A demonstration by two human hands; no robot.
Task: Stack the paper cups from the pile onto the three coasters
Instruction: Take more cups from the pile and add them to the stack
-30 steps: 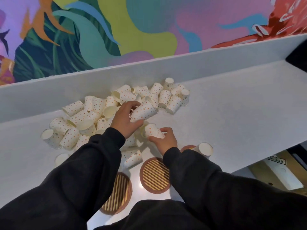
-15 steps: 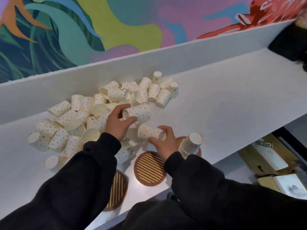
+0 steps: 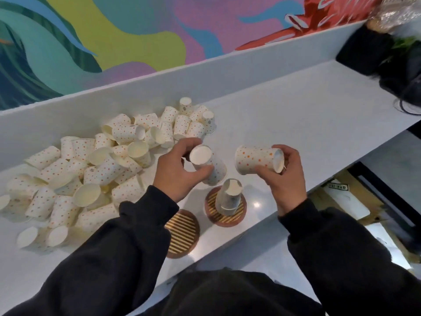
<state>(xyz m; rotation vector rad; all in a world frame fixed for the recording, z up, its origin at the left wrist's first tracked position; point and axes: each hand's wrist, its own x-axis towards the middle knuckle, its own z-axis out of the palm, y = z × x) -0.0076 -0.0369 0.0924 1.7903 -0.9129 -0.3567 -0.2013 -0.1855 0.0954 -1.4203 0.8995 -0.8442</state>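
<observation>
The left hand [image 3: 175, 172] is gripping 1 dotted paper cup [image 3: 209, 163], fingers curled round it, its white base facing up, just over the counter [image 3: 296, 124]. The right hand [image 3: 287, 179] is clutching a second cup [image 3: 257, 159], held sideways in the air. Between them 1 upturned cup [image 3: 228, 197] is standing on a striped coaster [image 3: 227, 221]. Another coaster [image 3: 182, 233] is lying just beside it. The pile [image 3: 95, 169] is sprawling at the left. A label [image 3: 337, 187] below the counter is showing "PAD".

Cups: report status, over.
Left grip holds left cup, right grip holds right cup. Inverted cup on far coaster; near coaster bare. Nothing blocking.
</observation>
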